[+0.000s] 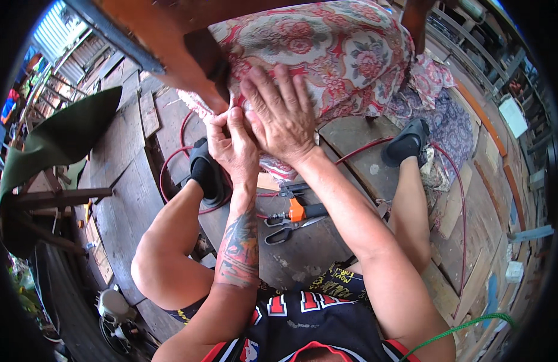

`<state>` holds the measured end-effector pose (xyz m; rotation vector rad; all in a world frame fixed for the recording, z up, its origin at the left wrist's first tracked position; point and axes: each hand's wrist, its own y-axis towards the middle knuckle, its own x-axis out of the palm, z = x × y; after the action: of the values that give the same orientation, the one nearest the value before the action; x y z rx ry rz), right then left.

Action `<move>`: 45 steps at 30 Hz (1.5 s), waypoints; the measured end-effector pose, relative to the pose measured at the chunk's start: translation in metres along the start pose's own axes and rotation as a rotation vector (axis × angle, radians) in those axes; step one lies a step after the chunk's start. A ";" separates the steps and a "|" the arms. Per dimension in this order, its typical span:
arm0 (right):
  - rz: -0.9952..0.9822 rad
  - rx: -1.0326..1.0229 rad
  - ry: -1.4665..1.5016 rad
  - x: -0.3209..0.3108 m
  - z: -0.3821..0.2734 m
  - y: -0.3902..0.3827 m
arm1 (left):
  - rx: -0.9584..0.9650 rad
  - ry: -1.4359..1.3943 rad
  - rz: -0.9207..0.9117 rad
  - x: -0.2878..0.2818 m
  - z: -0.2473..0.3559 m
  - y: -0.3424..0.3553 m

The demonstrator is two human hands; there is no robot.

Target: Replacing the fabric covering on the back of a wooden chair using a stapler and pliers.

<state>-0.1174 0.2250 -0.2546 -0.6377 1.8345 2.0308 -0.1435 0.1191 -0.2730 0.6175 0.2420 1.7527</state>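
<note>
Pinching floral fabric [327,57] edge w/ L fingers [235,122], wooden frame [161,48] just beyond; pressing flat under R fingers [285,90], slightly apart. Poss. puckers from uneven pull, slip from weak pinch.

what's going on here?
A person seated low works with bare hands on floral fabric covering part of a wooden furniture piece. The left hand pinches the fabric beside the wood; the right hand presses flat on it, fingers spread. An orange-and-black tool and scissors lie on the floorboards between the legs, unheld.
</note>
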 end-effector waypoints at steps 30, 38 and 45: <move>0.685 1.640 1.802 0.034 -0.063 -0.128 | 1.254 0.788 -1.063 0.087 0.119 0.082; 0.586 1.712 1.797 0.031 -0.057 -0.130 | 1.815 1.204 -1.437 0.107 0.113 0.087; 0.522 1.676 1.830 0.029 -0.050 -0.137 | 1.754 1.133 -1.465 0.104 0.114 0.082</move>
<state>-0.0649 0.1898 -0.3893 -1.4052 3.4341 -1.3542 -0.1691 0.1768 -0.1100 0.2298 2.3725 -0.1577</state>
